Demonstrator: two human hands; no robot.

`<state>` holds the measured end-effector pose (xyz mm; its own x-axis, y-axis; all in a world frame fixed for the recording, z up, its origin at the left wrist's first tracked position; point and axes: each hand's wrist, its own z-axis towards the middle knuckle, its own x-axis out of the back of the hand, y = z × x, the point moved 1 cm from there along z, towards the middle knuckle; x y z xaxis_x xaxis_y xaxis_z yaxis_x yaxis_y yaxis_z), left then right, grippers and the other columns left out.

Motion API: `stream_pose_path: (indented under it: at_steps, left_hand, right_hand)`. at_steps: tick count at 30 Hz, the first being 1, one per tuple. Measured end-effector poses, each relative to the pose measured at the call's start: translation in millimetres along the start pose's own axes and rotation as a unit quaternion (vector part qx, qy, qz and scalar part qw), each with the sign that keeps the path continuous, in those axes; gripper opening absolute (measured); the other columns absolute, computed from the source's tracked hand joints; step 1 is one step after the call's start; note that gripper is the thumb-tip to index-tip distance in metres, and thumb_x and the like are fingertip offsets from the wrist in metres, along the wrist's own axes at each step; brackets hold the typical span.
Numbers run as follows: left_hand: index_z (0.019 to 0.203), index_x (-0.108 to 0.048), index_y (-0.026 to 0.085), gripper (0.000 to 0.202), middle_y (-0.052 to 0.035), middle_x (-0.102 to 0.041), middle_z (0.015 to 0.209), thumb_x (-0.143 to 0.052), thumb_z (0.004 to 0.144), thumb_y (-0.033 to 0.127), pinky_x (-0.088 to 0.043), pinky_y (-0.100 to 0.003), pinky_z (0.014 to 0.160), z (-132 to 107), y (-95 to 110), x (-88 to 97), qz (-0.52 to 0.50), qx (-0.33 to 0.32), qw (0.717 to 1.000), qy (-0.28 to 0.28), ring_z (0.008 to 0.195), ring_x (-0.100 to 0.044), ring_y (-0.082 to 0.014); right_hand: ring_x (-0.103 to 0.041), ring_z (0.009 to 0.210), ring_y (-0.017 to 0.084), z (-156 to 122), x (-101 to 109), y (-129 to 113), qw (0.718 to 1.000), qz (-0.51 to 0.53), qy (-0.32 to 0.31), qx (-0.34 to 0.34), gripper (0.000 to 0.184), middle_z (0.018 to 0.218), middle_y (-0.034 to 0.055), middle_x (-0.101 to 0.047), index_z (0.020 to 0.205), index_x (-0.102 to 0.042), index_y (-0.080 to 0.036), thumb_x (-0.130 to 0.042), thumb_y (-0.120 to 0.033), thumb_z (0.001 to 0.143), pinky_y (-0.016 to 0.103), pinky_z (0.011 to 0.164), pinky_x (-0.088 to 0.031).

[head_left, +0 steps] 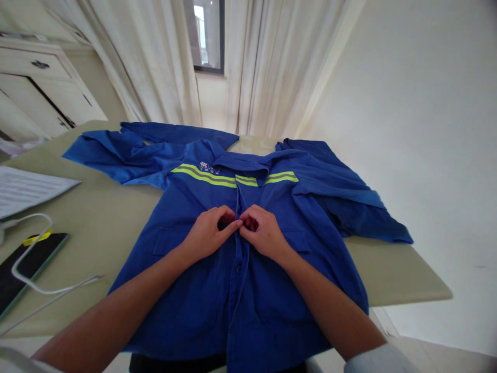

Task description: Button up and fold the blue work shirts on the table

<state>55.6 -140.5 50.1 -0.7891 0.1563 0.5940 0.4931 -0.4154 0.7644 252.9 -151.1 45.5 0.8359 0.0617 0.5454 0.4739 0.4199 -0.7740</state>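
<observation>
Evidently, you're working the front placket (235,295) of the blue cloth jacket (217,272), spread out on the pale green tabletop (116,223). Your left hand (212,228) and right hand (264,233) pinch its meeting edges; the next move probably calls for fine fingertip alignment.

Tbl (101,223) w/ blue jacket (260,282) spread on it, plus printed sheet (33,189), blk phone (34,265) & wht cable (58,291).

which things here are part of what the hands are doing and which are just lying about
In hand:
- blue work jacket
- left hand and right hand, at its front opening

Lying about:
- phone
- white cable
- printed sheet
</observation>
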Motion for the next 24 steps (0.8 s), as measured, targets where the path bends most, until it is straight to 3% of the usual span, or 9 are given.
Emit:
stream_pose_path:
  at_steps: [2,4,9,16,20,24]
  left_hand:
    - [0.083,-0.071,0.02,0.032,-0.0027,-0.072,0.079,-0.068,0.095,0.049,-0.047,-0.03,0.069,0.6,0.6,1.8,0.038,-0.008,0.999,0.014,0.076,-0.065,-0.0197]
    - [0.079,-0.072,0.02,0.034,-0.0028,-0.072,0.076,-0.066,0.095,0.05,-0.046,-0.03,0.067,1.4,-1.6,3.6,0.029,0.002,1.0,-0.006,0.073,-0.064,-0.0193]
    - [0.089,-0.077,0.018,0.036,-0.0034,-0.076,0.08,-0.064,0.094,0.052,-0.046,-0.028,0.063,2.7,-11.1,3.3,-0.054,0.062,0.994,-0.067,0.071,-0.066,-0.0191]
    - [0.088,-0.077,0.019,0.035,-0.0027,-0.074,0.082,-0.06,0.095,0.048,-0.048,-0.029,0.072,4.5,-14.5,0.3,-0.059,0.033,0.994,-0.084,0.078,-0.063,-0.0196]
    - [0.087,-0.076,0.018,0.038,-0.0011,-0.071,0.077,-0.062,0.091,0.052,-0.045,-0.028,0.066,5.1,-17.5,1.1,-0.117,0.075,0.985,-0.101,0.072,-0.06,-0.0179]
    - [0.085,-0.074,0.017,0.041,-0.0004,-0.067,0.074,-0.06,0.093,0.055,-0.042,-0.027,0.064,5.6,-20.3,-0.2,-0.113,0.081,0.984,-0.113,0.07,-0.056,-0.0169]
  right_hand:
    - [-0.052,0.064,0.012,-0.2,0.9,-1.3,1.0,-0.004,0.009,0.008,0.007,0.076,-0.0026,-0.056,0.083,-0.068,-0.021,-0.071,-0.016,0.086,0.025,0.061,-0.04]
    - [-0.053,0.064,0.012,-0.2,2.1,-2.2,1.0,-0.006,0.008,0.015,0.007,0.076,-0.0023,-0.057,0.083,-0.068,-0.021,-0.071,-0.018,0.088,0.025,0.061,-0.041]
    - [-0.054,0.065,0.013,0.4,4.8,-1.9,1.0,-0.009,-0.008,0.003,0.003,0.077,-0.0012,-0.058,0.088,-0.072,-0.022,-0.073,-0.02,0.09,0.025,0.061,-0.042]
    - [-0.055,0.067,0.013,0.0,4.5,-2.0,0.999,-0.02,-0.02,0.02,0.005,0.079,-0.0007,-0.059,0.09,-0.073,-0.022,-0.072,-0.017,0.09,0.026,0.063,-0.045]
    - [-0.056,0.067,0.013,0.7,3.8,-0.6,0.999,-0.02,-0.023,0.012,0.004,0.081,-0.0005,-0.061,0.092,-0.074,-0.022,-0.072,-0.018,0.091,0.026,0.063,-0.045]
    - [-0.056,0.067,0.013,0.4,2.9,0.7,0.999,-0.036,-0.028,0.013,0.004,0.082,-0.0005,-0.061,0.092,-0.072,-0.022,-0.072,-0.018,0.09,0.026,0.064,-0.045]
